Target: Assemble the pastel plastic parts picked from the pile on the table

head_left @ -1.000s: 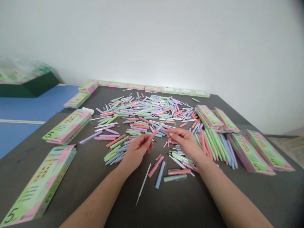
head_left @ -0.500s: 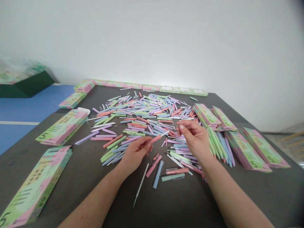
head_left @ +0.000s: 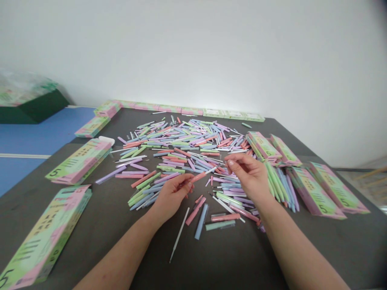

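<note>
In my left hand [head_left: 173,195] is a coral pen barrel [head_left: 198,177], pinched between thumb and fingers. A white pen refill [head_left: 211,170] sticks out of its end, slanting up to the right. My right hand [head_left: 249,173] is closed in a pinch right by the refill's thin tip; what lies between its fingertips is too small to make out. Below the hands lie a loose white refill [head_left: 179,233], a blue barrel [head_left: 201,221], a pink one [head_left: 195,211], a red one [head_left: 225,217] and a green one [head_left: 220,225], some with clear caps.
A wide heap of pastel pen parts [head_left: 187,137] covers the middle of the dark table [head_left: 236,262]. Green pens [head_left: 275,181] lie in a row at right beside printed boxes [head_left: 317,193]. More boxes [head_left: 80,161] line the left and back edges. A dark green bin [head_left: 33,108] stands far left.
The thin tip of the refill and my right fingertips are now closer together, almost meeting. My left hand has hardly moved, and the pen parts on the table lie as before.
</note>
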A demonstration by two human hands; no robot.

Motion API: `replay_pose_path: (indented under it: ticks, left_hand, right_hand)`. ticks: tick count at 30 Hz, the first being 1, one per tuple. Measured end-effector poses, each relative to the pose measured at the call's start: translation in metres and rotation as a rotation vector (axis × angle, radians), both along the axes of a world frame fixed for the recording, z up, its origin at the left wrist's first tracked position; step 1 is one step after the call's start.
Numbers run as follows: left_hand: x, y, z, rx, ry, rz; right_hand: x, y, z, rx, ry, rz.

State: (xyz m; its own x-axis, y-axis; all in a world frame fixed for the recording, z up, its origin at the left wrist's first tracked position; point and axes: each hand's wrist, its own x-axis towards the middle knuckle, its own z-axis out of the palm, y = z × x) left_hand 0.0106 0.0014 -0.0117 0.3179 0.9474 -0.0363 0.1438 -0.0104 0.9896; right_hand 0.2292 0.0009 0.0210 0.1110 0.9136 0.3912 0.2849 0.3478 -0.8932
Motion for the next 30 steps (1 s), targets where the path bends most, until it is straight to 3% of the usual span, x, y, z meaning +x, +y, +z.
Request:
replay_pose_path:
  ticks: [3, 6, 9, 12, 15, 17, 20, 22, 30]
  left_hand:
    - [0.000, 0.000, 0.000, -0.001, -0.003, 0.008]
    - [0.001, 0.000, 0.000, -0.008, -0.008, 0.016]
    - [0.001, 0.000, 0.000, -0.017, -0.018, 0.021]
    - [0.001, 0.000, 0.000, -0.013, -0.014, 0.017]
    - [0.001, 0.000, 0.000, -0.014, -0.008, 0.013]
    - [0.000, 0.000, 0.000, -0.016, -0.007, 0.011]
    - [0.000, 0.001, -0.002, -0.017, -0.014, 0.008]
    - [0.000, 0.001, -0.003, -0.019, -0.019, 0.007]
    - [0.000, 0.002, -0.007, -0.028, -0.005, 0.015]
  right_hand:
    - [0.005, 0.009, -0.011, -0.143, -0.121, -0.005]
    - [0.007, 0.016, -0.025, -0.310, -0.498, 0.063]
    - [0.003, 0.016, -0.032, -0.344, -0.765, 0.123]
    - [0.000, 0.015, -0.033, -0.302, -0.839, 0.089]
    - [0.003, 0.015, -0.031, -0.241, -0.744, 0.022]
    - [0.005, 0.014, -0.028, -0.218, -0.528, 0.002]
    - [0.004, 0.010, -0.021, -0.208, -0.102, 0.117]
    - [0.000, 0.006, -0.016, -0.187, 0.052, 0.190]
    - [-0.012, 0.002, -0.009, -0.147, 0.015, 0.129]
